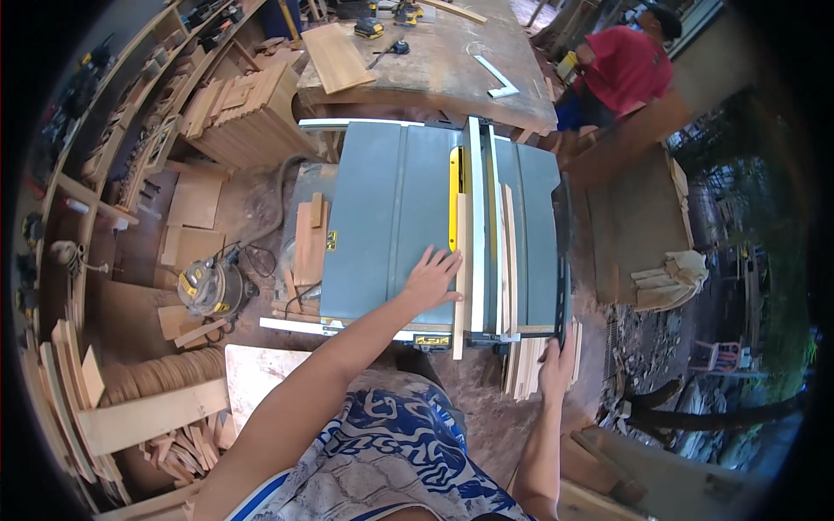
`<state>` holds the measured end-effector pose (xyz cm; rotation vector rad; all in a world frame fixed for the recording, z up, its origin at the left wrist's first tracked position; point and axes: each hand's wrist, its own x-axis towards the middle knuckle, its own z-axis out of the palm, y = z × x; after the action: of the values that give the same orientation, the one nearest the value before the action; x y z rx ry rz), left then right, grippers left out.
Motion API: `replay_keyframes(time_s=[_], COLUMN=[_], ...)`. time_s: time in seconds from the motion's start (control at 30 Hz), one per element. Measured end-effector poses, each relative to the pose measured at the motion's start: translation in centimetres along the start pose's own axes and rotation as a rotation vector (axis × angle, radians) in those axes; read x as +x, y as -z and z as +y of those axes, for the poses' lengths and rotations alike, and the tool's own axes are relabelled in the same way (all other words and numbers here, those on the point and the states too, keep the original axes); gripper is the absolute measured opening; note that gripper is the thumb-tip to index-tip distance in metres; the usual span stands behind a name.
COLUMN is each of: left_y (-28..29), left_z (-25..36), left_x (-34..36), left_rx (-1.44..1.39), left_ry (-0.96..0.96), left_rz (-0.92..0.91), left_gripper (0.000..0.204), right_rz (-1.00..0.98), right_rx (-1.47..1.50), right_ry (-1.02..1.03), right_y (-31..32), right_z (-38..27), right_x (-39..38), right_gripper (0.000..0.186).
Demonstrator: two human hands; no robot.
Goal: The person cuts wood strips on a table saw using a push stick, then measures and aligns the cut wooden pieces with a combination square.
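Observation:
A table saw (360, 217) with a grey top stands in front of me, its yellow blade insert (454, 198) near the middle. Along the white-edged rip fence (475, 226) lies a narrow wood strip (460, 300), its near end sticking out past the saw's front edge. My left hand (432, 280) rests on the saw top with fingers spread, fingertips and thumb against the strip's left side. At the saw's front right corner my right hand (557, 365) is closed at the black edge; what it grips is hidden. More thin strips (508, 260) lie right of the fence.
Beyond the saw, a workbench (434, 65) bears a board (337, 59), a square (497, 78) and tools. A person in a red shirt (627, 69) is at the far right. A shop vacuum (213, 285) and stacked wood (239, 113) stand left; cut strips (525, 369) lie below the saw.

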<state>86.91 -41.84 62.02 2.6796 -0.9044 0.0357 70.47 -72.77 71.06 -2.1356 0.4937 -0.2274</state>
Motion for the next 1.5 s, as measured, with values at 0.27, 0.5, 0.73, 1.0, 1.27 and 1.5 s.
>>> replay_keyframes(time_s=[0.27,0.5,0.73,1.0,1.27,1.5], left_y=[-0.8,-0.6,-0.6,-0.9,-1.1,-1.3], left_z=[-1.2,-2.3,-2.9,-3.7,-4.9,-6.3], left_x=[2.4,3.8,4.8,5.7,7.8,9.1], left_rx=[0.024,0.092,0.151,0.167,0.196,0.248], left_ry=[-0.011,0.009,0.007,0.012,0.011,-0.006], left_rz=[-0.009,-0.122,-0.147,-0.15,-0.114,-0.136], left_gripper=[0.093,0.094,0.094,0.095,0.096,0.098], right_rz=[-0.171,-0.348,-0.327,-0.307,-0.251,-0.238], right_rx=[-0.201,-0.541,-0.612,-0.672,-0.601,-0.581], right_ry=[-0.116,-0.194,-0.219,-0.274,-0.258,-0.281], right_y=[0.2,0.6,-2.7,-5.4,-6.6,-7.0], right_z=[-13.8,-14.1,-13.8,-14.3,-13.6,-14.8], right_x=[-19.0,-27.3,-27.5,-25.8,-23.9,-22.7], right_gripper=[0.057,0.064,0.069,0.073,0.071,0.071])
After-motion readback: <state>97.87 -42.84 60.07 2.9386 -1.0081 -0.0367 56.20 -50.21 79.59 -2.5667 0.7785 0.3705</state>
